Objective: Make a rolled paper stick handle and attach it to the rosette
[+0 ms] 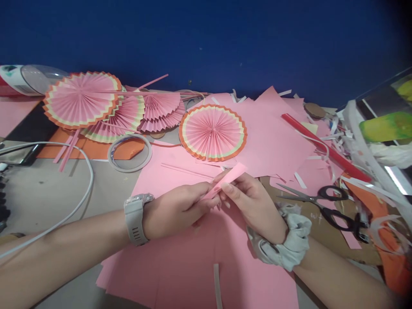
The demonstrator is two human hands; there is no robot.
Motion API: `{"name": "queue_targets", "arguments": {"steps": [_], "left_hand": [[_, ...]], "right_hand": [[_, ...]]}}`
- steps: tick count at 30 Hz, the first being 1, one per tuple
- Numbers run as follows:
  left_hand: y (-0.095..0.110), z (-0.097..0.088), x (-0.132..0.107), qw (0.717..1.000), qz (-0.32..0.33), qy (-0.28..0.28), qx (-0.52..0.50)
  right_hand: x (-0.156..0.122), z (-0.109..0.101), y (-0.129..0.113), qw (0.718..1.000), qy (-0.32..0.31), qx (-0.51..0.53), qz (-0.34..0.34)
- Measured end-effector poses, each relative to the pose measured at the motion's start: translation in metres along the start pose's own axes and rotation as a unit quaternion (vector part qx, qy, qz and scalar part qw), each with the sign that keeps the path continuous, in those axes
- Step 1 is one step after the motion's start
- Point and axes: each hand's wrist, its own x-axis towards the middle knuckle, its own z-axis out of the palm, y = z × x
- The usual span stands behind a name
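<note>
We see a blue panel across the far side, and before it a grey table. Pink sheets cover its near middle; more pink paper lies spread farther off, to the right. On the far side we find a round pleated fan, rimmed in yellow and orange, and a similar fan to its left, overlapping other pleated pieces. Our left hand and right hand meet above the near sheets, both pinching one pink paper strip. To the right, we have open scissors; to the left, beyond the left hand, a tape roll. The pink paper strip slants between our fingers, its free end pointing far and right. Smallest, a white strip rests on the near sheets.
</note>
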Motion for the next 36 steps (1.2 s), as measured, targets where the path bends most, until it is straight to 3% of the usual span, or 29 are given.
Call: {"name": "queue_targets", "arguments": {"steps": [5,14,23,36], "left_hand": [[-0.0014,0.0009,-0.0001,0.999,-0.015,0.007,0.029],[-0.0002,0.0006,-0.0002,0.999,-0.019,0.003,0.039],[0.0006,0.0058,0.0012,0.999,-0.015,0.027,-0.015],[0.001,0.0048,-0.0004,1.0,0.007,0.024,0.011]], "right_hand": [[0.0007,-0.0017,0.0051,0.999,0.042,0.02,0.016],[0.0003,-0.0029,0.005,0.998,0.053,-0.013,0.023],[-0.0009,0.0021,0.0015,0.999,0.003,-0.049,0.019],[0.0002,-0.0025,0.002,0.999,-0.006,-0.001,0.036]]}}
